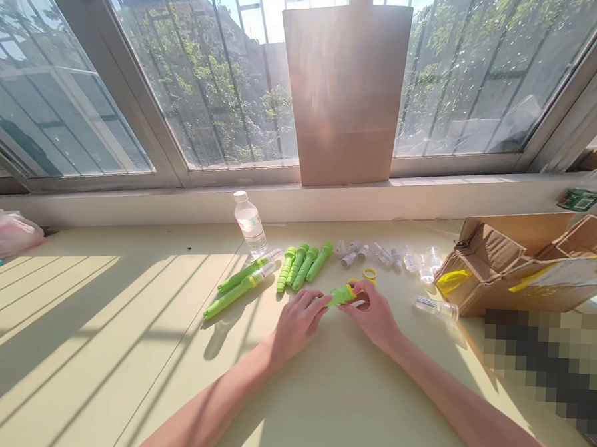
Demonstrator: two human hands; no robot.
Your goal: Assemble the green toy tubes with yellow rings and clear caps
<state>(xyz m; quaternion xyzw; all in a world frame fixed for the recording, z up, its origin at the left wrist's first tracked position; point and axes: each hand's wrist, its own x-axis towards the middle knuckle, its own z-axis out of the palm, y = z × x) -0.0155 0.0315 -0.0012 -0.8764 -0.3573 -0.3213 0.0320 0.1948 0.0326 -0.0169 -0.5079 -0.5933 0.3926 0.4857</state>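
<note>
Between my two hands is a green plastic tube (341, 295) with a yellow ring (354, 288) at its right end. My left hand (301, 315) is closed around the tube's left part, which its fingers hide. The fingers of my right hand (372, 312) pinch the ringed end. Just beyond them lies a loose yellow ring (370, 274). Several similar green tubes (303, 267) rest side by side past my left hand. Further left, two longer green tubes (232, 299) with clear ends lie at a slant.
A water bottle (250, 224) stands behind the green tubes. Several clear plastic pieces (381, 254) lie along the back, and a clear cup-like piece (437, 309) lies near the cardboard box (520, 282) on the right. A cardboard sheet (348, 99) leans against the window.
</note>
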